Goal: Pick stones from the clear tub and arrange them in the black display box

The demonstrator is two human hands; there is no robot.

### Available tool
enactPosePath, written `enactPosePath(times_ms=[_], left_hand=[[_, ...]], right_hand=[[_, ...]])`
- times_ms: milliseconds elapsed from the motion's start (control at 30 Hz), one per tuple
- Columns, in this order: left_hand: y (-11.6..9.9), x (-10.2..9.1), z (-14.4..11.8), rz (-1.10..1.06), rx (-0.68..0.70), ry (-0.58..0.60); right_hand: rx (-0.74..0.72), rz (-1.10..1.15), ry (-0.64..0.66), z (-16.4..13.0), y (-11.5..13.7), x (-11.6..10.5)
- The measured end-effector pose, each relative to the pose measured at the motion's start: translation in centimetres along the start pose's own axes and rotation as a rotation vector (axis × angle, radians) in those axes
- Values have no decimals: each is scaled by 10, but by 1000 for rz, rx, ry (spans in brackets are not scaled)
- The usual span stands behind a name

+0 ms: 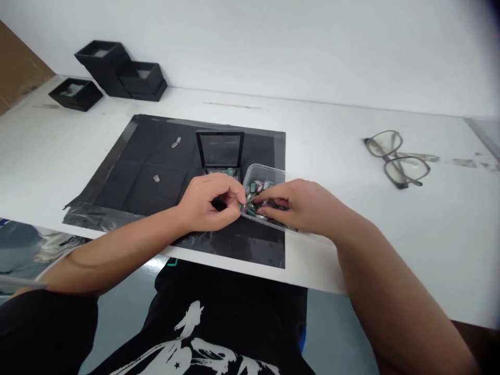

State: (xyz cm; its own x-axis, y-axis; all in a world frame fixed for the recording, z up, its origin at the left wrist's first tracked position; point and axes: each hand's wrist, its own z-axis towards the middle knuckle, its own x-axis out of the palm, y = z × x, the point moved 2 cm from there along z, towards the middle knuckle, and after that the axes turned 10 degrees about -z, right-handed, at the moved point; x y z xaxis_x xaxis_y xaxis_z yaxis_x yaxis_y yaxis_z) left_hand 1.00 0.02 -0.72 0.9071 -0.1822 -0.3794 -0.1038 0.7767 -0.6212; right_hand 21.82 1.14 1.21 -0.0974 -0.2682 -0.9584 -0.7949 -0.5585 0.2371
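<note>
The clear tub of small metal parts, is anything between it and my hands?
Nothing visible. The right hand already reaches into the clear tub, and the left hand pinches at its near rim, fingertips meeting over the small parts.

Both my bare forearms angle inward; my left hand (209, 200) and right hand (300, 204) meet, fingertips pinched together.

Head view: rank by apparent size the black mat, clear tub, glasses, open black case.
1. black mat
2. glasses
3. clear tub, partly hidden by the right hand
4. open black case; close to the tub, unsure.
</note>
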Motion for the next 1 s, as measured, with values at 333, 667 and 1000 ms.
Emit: enactPosePath(times_ms=[333,667,1000], left_hand=[[3,-3,-1,-122,93,-15],[9,-9,-8,-205,104,-280],[-12,-12,-2,-452,144,-243]], right_hand=[[31,-6,28,2,-1,-1],[186,27,81,-1,-25,-3],[138,-47,-574,-27,-13,-30]])
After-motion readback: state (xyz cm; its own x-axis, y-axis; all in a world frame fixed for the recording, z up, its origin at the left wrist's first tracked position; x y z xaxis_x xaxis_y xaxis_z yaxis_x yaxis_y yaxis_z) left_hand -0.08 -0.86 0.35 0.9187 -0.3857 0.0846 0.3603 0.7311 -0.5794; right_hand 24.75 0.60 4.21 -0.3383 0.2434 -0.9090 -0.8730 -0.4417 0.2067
